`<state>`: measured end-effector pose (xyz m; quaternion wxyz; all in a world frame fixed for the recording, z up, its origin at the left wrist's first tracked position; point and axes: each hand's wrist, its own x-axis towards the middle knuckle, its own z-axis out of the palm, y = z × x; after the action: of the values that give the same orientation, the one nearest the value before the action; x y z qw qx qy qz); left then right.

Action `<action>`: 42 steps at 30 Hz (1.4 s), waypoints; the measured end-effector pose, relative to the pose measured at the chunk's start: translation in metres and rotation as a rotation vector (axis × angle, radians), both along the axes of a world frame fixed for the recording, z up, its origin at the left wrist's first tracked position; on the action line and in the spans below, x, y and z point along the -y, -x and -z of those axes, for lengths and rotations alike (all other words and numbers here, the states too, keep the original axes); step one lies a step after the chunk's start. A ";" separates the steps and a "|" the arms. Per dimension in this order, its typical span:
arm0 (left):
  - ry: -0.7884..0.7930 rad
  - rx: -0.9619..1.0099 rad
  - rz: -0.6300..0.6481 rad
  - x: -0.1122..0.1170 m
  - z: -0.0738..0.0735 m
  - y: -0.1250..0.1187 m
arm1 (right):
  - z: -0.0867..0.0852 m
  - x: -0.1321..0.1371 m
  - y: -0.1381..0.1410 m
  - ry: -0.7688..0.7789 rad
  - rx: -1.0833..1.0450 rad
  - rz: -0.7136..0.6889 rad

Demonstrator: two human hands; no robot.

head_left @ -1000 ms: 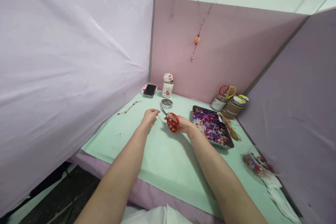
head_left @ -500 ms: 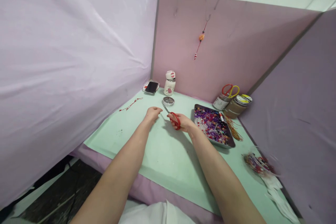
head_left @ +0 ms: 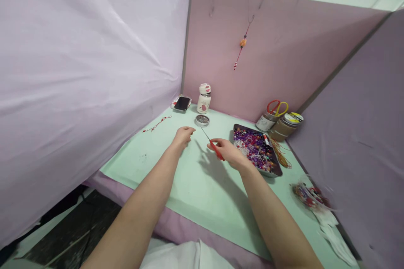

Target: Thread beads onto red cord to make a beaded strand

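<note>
Red-handled scissors (head_left: 216, 150) are gripped in my right hand (head_left: 227, 151), their thin blades pointing up and left. My left hand (head_left: 184, 135) is closed in a pinch just left of the blade tips; whatever sits between its fingertips is too small to make out. Just beyond the blades, a small round tin (head_left: 202, 120) with dark contents rests on the pale green table sheet (head_left: 189, 185). A tray of beads (head_left: 254, 147), mostly purple, red and clear, lies right of my right hand. Left of my left hand, a thin red beaded string (head_left: 158, 125) is stretched out flat.
At the back stand a white bottle (head_left: 204, 100) and a phone (head_left: 182, 103) on a small tray. Right of them are a can with scissors (head_left: 267, 120), a lidded jar (head_left: 285, 126), cords (head_left: 282, 155) and a clear container (head_left: 311, 197). A beaded string (head_left: 242, 44) hangs on the pink partition.
My right hand has moved right and turned, taking the scissors away from my left hand; the blades now look closed and edge-on. My left hand has hardly moved.
</note>
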<state>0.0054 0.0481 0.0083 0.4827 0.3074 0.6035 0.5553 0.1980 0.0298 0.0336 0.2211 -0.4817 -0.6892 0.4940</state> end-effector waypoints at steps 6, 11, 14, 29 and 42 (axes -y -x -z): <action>-0.071 0.218 0.085 -0.004 0.000 -0.004 | 0.003 0.070 -0.055 -0.363 0.353 -0.048; -0.039 0.356 0.193 -0.001 -0.001 -0.012 | 0.007 0.099 -0.099 -0.382 0.585 -0.038; -0.006 0.415 0.267 0.004 -0.001 -0.017 | 0.007 0.099 -0.125 -0.397 0.664 -0.070; 0.025 0.603 0.538 0.015 -0.003 -0.025 | -0.045 -0.003 -0.038 -0.607 0.266 -0.032; 0.023 0.582 0.481 0.015 -0.001 -0.025 | -0.031 -0.033 0.003 -0.502 -0.020 0.040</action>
<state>0.0306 0.0335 0.0089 0.7540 0.2641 0.3580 0.4833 0.1948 0.0626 0.0644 0.3503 -0.4204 -0.7784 0.3076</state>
